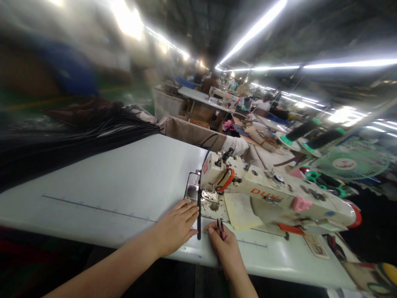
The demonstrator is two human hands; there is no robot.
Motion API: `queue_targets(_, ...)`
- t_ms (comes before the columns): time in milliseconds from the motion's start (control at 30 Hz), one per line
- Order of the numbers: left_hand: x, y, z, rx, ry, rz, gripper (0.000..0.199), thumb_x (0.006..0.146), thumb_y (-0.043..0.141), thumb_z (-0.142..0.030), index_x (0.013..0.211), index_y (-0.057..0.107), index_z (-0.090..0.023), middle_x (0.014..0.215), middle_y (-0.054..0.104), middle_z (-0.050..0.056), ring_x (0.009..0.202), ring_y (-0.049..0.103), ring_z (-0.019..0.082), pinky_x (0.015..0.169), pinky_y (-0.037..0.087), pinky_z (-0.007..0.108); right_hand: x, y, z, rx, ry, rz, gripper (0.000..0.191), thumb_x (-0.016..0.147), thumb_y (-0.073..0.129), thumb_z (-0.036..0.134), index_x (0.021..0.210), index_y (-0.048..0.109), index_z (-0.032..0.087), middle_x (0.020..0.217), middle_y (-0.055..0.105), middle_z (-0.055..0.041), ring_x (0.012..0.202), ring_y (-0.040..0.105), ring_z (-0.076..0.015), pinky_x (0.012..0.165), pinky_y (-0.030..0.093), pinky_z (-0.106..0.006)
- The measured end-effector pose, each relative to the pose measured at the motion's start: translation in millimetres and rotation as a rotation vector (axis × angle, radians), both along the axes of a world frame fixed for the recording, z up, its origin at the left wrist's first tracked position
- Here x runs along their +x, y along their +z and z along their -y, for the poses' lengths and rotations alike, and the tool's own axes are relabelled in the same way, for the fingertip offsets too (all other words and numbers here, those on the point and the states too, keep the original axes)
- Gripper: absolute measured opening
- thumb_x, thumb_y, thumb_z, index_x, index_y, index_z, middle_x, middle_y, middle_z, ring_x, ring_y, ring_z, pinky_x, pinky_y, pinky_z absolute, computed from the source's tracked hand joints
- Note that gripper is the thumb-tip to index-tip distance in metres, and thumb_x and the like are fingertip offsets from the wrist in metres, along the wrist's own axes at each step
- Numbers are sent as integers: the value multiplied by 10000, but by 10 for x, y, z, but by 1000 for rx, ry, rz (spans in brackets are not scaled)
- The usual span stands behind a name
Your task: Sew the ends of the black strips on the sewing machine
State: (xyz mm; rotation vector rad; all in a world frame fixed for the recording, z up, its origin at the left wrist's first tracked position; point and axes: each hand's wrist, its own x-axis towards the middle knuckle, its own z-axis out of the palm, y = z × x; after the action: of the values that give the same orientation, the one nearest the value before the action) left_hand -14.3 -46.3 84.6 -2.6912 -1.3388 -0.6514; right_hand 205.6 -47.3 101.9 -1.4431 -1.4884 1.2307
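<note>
A narrow black strip (199, 215) runs from the needle area of the sewing machine (248, 190) toward the table's front edge. My left hand (178, 225) lies flat beside it, fingers stretched out, with fingertips and thumb touching the strip's left side. On the right of the strip, my right hand (223, 242) is closed around small thread snips (221, 230), whose points face away from me. The metal plate (192, 188) lies just past my left fingertips. A yellowish sheet (242, 211) rests against the machine's base.
A large bundle of black strips (93, 142) covers the table's far left. Behind the white table (130, 165) is a cloth-lined bin (192, 131). Black thread spools (302, 130) and a green fan (347, 161) stand at the right. Farther back are more machines and people.
</note>
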Motion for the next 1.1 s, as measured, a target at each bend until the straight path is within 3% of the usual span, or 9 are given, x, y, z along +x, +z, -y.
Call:
queue_targets(233, -4, 6, -89, -88, -1, 96, 598, 942, 657, -537, 1404, 595, -163, 1466, 609, 109, 1404, 525, 277, 1246, 297, 461, -19, 113, 51, -36, 3, -14, 406, 808, 714, 593, 825, 692, 188, 722, 589, -8, 672, 471, -172, 660, 385, -295)
queue_targets(400, 11, 64, -280, -186, 33, 195, 394, 918, 731, -385, 1269, 700, -208, 1365, 690, 67, 1350, 578, 271, 1234, 318, 474, -22, 112, 37, -23, 23, 6, 401, 813, 689, 588, 812, 668, 187, 747, 579, -14, 713, 484, -184, 683, 383, -298)
queue_targets(633, -16, 69, -753, -402, 126, 396, 154, 804, 841, -284, 952, 803, -282, 1205, 768, 14, 1274, 633, 251, 1188, 357, 466, -8, 89, 40, -17, 39, 13, 357, 831, 655, 541, 824, 654, 184, 763, 568, -14, 724, 475, -182, 687, 367, -295)
queue_targets(800, -53, 82, -1015, -424, 152, 408, 179, 711, 902, -255, 860, 806, -282, 1052, 797, -18, 1194, 668, 250, 1185, 361, 460, -5, 72, 46, -22, 40, 12, 363, 833, 653, 546, 828, 656, 183, 749, 567, -10, 708, 465, -177, 675, 361, -292)
queue_targets(900, -71, 125, -1097, -398, 152, 406, 193, 682, 909, -277, 841, 801, -255, 1064, 784, 9, 1171, 666, 269, 1133, 422, 434, -7, 86, 54, -22, 36, 7, 367, 829, 665, 550, 820, 665, 183, 741, 583, -11, 697, 468, -175, 666, 362, -292)
queue_targets(1100, -118, 142, -1230, -345, 118, 393, 530, 654, 899, -300, 1156, 746, -221, 1291, 698, 90, 1203, 624, 310, 1093, 477, 449, -29, 151, 79, -11, 29, 0, 359, 838, 672, 549, 814, 677, 191, 748, 611, -17, 719, 499, -187, 691, 390, -297)
